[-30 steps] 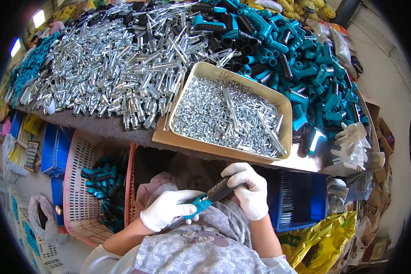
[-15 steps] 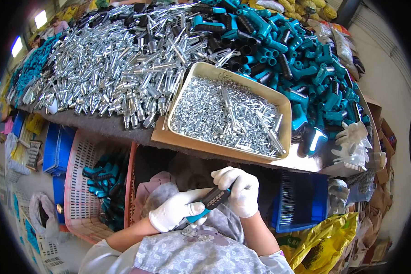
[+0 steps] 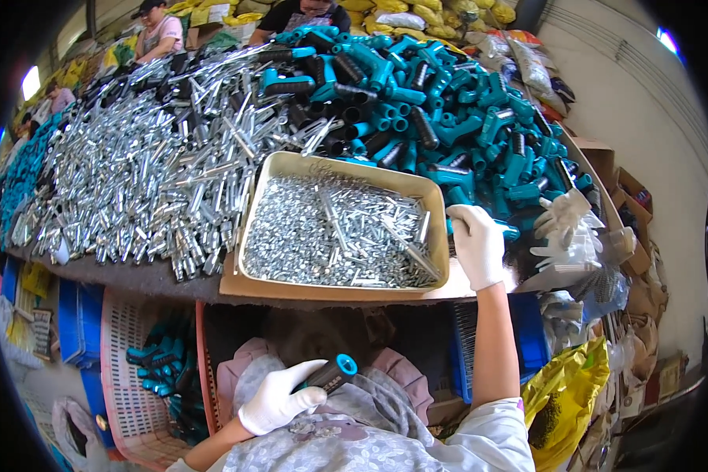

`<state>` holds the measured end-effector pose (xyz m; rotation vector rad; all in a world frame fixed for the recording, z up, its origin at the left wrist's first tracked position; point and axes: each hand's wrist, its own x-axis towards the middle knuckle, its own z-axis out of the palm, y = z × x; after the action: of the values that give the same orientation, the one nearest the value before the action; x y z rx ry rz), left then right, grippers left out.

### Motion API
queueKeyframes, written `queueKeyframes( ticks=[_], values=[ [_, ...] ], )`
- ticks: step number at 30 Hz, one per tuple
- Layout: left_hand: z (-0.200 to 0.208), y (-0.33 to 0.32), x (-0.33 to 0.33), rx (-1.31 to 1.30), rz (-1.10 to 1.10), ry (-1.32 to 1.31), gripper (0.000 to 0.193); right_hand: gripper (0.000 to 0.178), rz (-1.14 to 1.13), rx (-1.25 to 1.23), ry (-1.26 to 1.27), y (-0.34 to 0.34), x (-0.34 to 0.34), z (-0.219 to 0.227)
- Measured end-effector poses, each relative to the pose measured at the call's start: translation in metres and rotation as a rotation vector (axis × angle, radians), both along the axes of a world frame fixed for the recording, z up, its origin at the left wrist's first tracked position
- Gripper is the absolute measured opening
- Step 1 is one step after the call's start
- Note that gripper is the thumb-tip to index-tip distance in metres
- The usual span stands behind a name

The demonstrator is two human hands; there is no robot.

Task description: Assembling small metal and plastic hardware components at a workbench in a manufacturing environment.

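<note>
My left hand (image 3: pixel 279 401), in a white glove, is wrapped around a teal-and-black tool handle (image 3: pixel 330 376) above my lap. The handle's teal end, with a round hole, points up and right. My right hand (image 3: pixel 478 245), also gloved in white, is at the table edge beside the tray, its fingers curled over a teal handle (image 3: pixel 511 231) that shows on both sides of the hand. The cream tray (image 3: pixel 348 164) to its left holds many tiny metal parts and a few longer metal rods. Behind lies a heap of teal-and-black handles (image 3: pixel 456 126).
Shiny metal shafts (image 3: pixel 134 173) are heaped at the left. White gloves (image 3: pixel 566 228) lie at the table's right. Below are a pink basket (image 3: pixel 141 354) with handles in it, a blue bin (image 3: pixel 531 338) and a yellow sack (image 3: pixel 570 393). Two people (image 3: pixel 311 17) (image 3: pixel 161 31) sit beyond the heap.
My right hand has let go of the tool handle and moved up and right to the table edge. The left hand keeps the handle, now pointing up. The view has tilted up and turned right.
</note>
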<state>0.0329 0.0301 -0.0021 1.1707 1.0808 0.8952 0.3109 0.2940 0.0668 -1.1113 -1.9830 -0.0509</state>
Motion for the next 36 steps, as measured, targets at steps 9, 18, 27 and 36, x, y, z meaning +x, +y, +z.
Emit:
queueKeyframes(
  ticks=[9, 18, 27, 36],
  values=[
    [0.003, 0.004, -0.001, -0.044, 0.005, -0.039, 0.069, 0.011, -0.142, -0.088, -0.382, -0.012, 0.041, -0.031],
    [0.004, 0.000, 0.007, -0.029, 0.049, -0.025, 0.072, 0.017, 0.128, 0.131, -0.610, 0.013, 0.056, -0.033],
    [0.012, 0.009, 0.016, -0.009, 0.040, 0.056, 0.070, 0.020, 0.064, -0.186, 0.451, -0.048, 0.040, -0.031],
    [0.029, 0.022, 0.019, 0.337, -0.005, 0.430, 0.061, 0.009, 0.622, -0.633, 0.126, -0.148, -0.040, -0.024]
  ],
)
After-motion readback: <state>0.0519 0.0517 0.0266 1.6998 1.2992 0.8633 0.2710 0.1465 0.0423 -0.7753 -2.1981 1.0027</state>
